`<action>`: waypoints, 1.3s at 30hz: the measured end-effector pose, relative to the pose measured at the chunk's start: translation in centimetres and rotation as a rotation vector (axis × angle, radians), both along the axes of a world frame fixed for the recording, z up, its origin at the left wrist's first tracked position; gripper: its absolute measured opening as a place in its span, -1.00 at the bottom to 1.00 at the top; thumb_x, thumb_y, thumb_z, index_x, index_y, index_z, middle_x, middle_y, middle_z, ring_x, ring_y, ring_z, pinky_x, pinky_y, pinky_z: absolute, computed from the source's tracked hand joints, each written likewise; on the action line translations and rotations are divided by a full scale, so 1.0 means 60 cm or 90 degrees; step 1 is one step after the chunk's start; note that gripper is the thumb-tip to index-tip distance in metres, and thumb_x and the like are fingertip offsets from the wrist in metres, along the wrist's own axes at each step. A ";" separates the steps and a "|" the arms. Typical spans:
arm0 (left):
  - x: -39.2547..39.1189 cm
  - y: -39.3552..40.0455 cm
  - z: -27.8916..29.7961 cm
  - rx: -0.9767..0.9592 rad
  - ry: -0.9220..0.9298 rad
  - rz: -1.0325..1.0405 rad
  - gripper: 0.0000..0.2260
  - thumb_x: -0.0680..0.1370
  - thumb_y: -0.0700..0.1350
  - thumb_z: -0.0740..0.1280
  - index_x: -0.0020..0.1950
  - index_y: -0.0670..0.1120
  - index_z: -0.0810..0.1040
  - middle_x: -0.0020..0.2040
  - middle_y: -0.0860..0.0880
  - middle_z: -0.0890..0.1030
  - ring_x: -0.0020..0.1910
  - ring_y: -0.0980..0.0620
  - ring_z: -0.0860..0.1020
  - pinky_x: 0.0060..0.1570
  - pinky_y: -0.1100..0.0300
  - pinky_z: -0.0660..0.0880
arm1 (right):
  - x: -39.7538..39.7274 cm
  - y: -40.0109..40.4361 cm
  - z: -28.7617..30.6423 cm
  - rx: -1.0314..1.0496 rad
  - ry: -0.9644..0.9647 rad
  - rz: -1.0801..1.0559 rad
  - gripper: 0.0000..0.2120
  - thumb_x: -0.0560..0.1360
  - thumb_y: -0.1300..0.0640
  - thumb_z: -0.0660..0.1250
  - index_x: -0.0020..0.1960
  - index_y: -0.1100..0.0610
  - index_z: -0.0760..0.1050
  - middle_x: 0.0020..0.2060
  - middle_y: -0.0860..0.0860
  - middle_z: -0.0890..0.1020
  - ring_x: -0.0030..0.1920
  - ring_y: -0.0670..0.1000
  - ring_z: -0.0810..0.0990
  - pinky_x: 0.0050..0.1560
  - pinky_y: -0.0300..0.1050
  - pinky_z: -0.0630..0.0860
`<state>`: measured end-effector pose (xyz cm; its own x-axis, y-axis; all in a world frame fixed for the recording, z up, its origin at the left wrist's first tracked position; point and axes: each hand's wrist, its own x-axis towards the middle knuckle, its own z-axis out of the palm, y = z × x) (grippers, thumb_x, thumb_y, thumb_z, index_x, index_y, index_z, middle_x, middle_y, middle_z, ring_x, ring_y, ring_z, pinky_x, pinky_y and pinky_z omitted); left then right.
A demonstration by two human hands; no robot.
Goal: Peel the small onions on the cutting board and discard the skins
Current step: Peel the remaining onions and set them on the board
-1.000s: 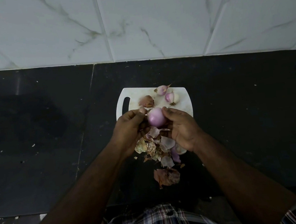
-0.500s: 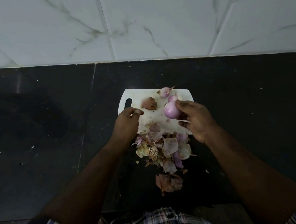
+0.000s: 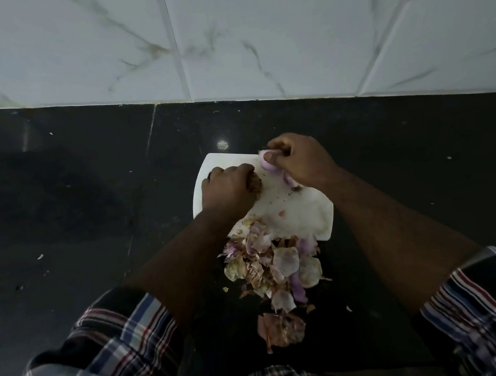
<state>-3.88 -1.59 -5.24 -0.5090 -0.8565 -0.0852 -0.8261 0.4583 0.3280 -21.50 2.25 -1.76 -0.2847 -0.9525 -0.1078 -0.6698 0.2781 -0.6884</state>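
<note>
While the head view looks down on a dark bench (image 3: 85, 209), the right hand (image 3: 303, 161) grips a peeled onion (image 3: 268, 163) over the cutting board (image 3: 301, 215). The left hand (image 3: 228, 190) curls round a brown onion (image 3: 256, 185). Onions look firm, slippery; skins (image 3: 276, 266) light, brittle.

A home kitchen, going by the dark polished stone bench (image 3: 70, 211) set against a wall of white marble-veined tiles (image 3: 251, 29), with a white plastic cutting board (image 3: 291, 213) and a heap of onion skins (image 3: 273, 266) on it.
</note>
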 end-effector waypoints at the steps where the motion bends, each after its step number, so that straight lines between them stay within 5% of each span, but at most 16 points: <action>1: 0.003 0.002 0.002 -0.011 0.025 0.018 -0.74 0.53 0.08 0.31 0.19 0.06 0.53 0.08 -0.01 0.64 0.12 -0.19 0.52 -0.09 0.05 0.31 | 0.002 -0.011 -0.005 0.008 0.017 0.009 -0.63 0.50 -0.18 0.37 0.24 -0.05 0.57 0.12 -0.01 0.64 0.05 -0.04 0.61 -0.01 -0.20 0.56; 5: 0.030 0.001 0.008 0.073 0.126 0.099 -0.65 0.50 0.12 0.33 0.25 0.03 0.54 0.09 -0.01 0.63 0.10 -0.11 0.57 0.02 -0.01 0.49 | 0.020 -0.048 -0.014 0.062 0.115 0.061 -0.62 0.49 -0.28 0.28 0.21 -0.14 0.55 0.15 0.04 0.60 0.23 0.10 0.50 0.26 0.19 0.47; 8: 0.055 0.004 0.015 0.159 0.178 0.135 -0.47 0.42 0.16 0.39 0.35 0.02 0.46 0.09 0.02 0.62 0.09 -0.06 0.59 0.10 -0.06 0.54 | 0.037 -0.069 -0.013 0.093 0.184 0.130 -0.66 0.57 -0.18 0.27 0.27 -0.08 0.51 0.19 0.08 0.55 0.28 0.11 0.43 0.31 0.16 0.39; 17: 0.091 0.014 0.027 0.229 0.289 0.172 -0.49 0.41 0.00 0.57 0.28 -0.04 0.47 0.24 0.05 0.57 0.08 0.04 0.58 0.00 0.12 0.52 | 0.017 -0.097 -0.026 0.149 0.221 0.178 -0.69 0.65 -0.06 0.14 0.28 -0.07 0.55 0.24 0.07 0.59 0.26 0.15 0.49 0.33 0.25 0.40; 23: 0.091 0.026 0.037 0.264 0.353 0.151 -0.51 0.39 -0.16 0.59 0.28 -0.09 0.56 0.06 0.06 0.58 0.08 0.02 0.60 -0.01 0.19 0.54 | 0.019 -0.089 -0.020 0.215 0.261 0.212 -0.58 0.67 -0.11 0.06 0.50 -0.09 0.32 0.51 0.11 0.35 0.58 0.18 0.12 0.52 0.34 0.03; 26: 0.093 0.039 0.047 0.288 0.380 0.135 -0.52 0.38 -0.25 0.57 0.27 -0.10 0.57 0.12 0.09 0.51 0.11 -0.03 0.61 0.09 0.02 0.59 | 0.029 -0.063 0.009 0.106 0.187 0.159 -0.60 0.64 -0.02 0.21 0.47 -0.02 0.39 0.44 0.10 0.45 0.50 0.15 0.31 0.46 0.10 0.26; 29: 0.101 0.059 0.059 0.318 0.426 0.129 -0.54 0.39 -0.34 0.53 0.26 -0.13 0.57 0.12 0.04 0.52 -0.08 0.18 0.63 -0.14 0.28 0.60 | 0.039 -0.015 0.045 -0.025 0.079 0.035 -0.69 0.59 0.05 0.33 0.31 0.04 0.55 0.21 0.00 0.63 0.21 0.01 0.58 0.18 -0.16 0.45; 33: 0.115 0.094 0.079 0.337 0.468 0.091 -0.55 0.40 -0.41 0.50 0.24 -0.12 0.56 0.08 0.00 0.48 -0.21 0.38 0.60 -0.26 0.44 0.50 | 0.086 0.089 0.058 -0.029 -0.162 0.016 -0.76 0.56 0.02 0.39 0.21 0.01 0.62 -0.01 -0.13 0.66 -0.09 -0.12 0.62 -0.09 -0.10 0.62; 39: 0.127 0.149 0.078 0.388 0.557 0.052 -0.44 0.44 -0.44 0.46 0.34 -0.01 0.47 0.17 -0.07 0.54 0.02 0.01 0.66 -0.16 0.19 0.62 | 0.157 0.170 0.039 -0.091 -0.236 -0.024 -0.70 0.53 -0.01 0.42 0.25 -0.01 0.60 -0.02 -0.18 0.66 -0.02 -0.25 0.63 -0.08 -0.32 0.58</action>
